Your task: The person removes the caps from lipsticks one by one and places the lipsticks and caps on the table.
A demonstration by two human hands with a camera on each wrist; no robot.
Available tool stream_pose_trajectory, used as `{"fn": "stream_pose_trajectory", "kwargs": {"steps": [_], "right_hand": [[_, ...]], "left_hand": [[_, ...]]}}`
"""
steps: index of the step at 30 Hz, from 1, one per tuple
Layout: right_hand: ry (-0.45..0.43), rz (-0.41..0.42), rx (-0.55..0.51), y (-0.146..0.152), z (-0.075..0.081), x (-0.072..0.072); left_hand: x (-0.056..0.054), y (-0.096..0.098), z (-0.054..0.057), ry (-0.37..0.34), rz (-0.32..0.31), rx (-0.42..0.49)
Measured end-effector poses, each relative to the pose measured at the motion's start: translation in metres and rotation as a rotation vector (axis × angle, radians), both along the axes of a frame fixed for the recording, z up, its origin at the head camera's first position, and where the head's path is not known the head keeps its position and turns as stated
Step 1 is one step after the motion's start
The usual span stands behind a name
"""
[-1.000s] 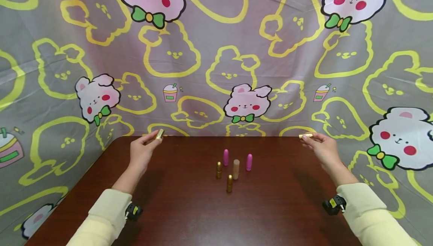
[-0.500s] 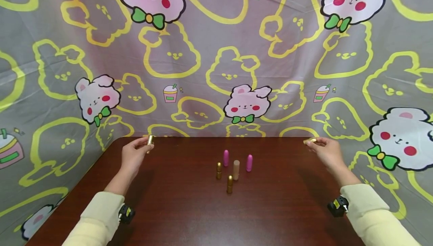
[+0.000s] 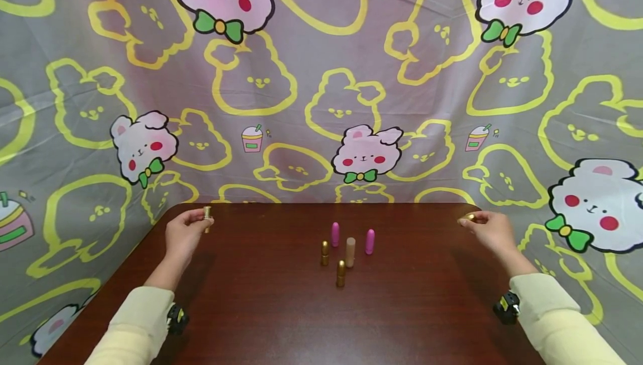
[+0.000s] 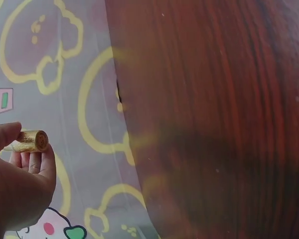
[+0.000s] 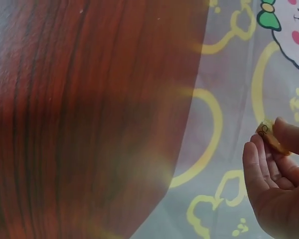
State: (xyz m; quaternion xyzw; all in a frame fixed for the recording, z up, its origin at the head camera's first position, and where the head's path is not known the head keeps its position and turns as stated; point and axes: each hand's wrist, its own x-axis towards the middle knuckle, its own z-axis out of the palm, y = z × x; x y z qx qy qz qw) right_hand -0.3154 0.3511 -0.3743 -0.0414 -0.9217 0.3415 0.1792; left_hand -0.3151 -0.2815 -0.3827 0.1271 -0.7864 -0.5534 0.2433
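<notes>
In the head view my left hand [image 3: 183, 236] pinches a gold lipstick tube [image 3: 207, 212] upright above the table's far left side. The left wrist view shows that tube's [image 4: 36, 141] flat, marked end between thumb and fingers. On the far right, my right hand [image 3: 494, 235] pinches another gold lipstick tube [image 3: 468, 217], tilted nearly level. Thumb and fingers partly cover this second tube [image 5: 264, 128] in the right wrist view. Two similar gold tubes, a front one [image 3: 341, 273] and a rear one [image 3: 325, 253], stand mid-table, away from both hands.
Beside the standing gold tubes are a beige cylinder [image 3: 350, 252] and two pink bullet-shaped tubes, one left [image 3: 335, 234] and one right [image 3: 370, 241]. All stand on a dark reddish-brown table [image 3: 281, 320]. A grey curtain [image 3: 301, 52] with cartoon rabbits hangs behind and at both sides.
My left hand has moved left and slightly down, and its tube has turned from slanted to upright. The right hand has shifted slightly right and down with its tube. The standing tubes stay put.
</notes>
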Motion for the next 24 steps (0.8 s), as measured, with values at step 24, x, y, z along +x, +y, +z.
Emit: {"fn": "stream_pose_trajectory", "kwargs": {"steps": [24], "right_hand": [[-0.155,0.079,0.166,0.021,-0.03,-0.001]], "left_hand": [[-0.001,-0.036,-0.033,-0.133,0.119,-0.261]]}}
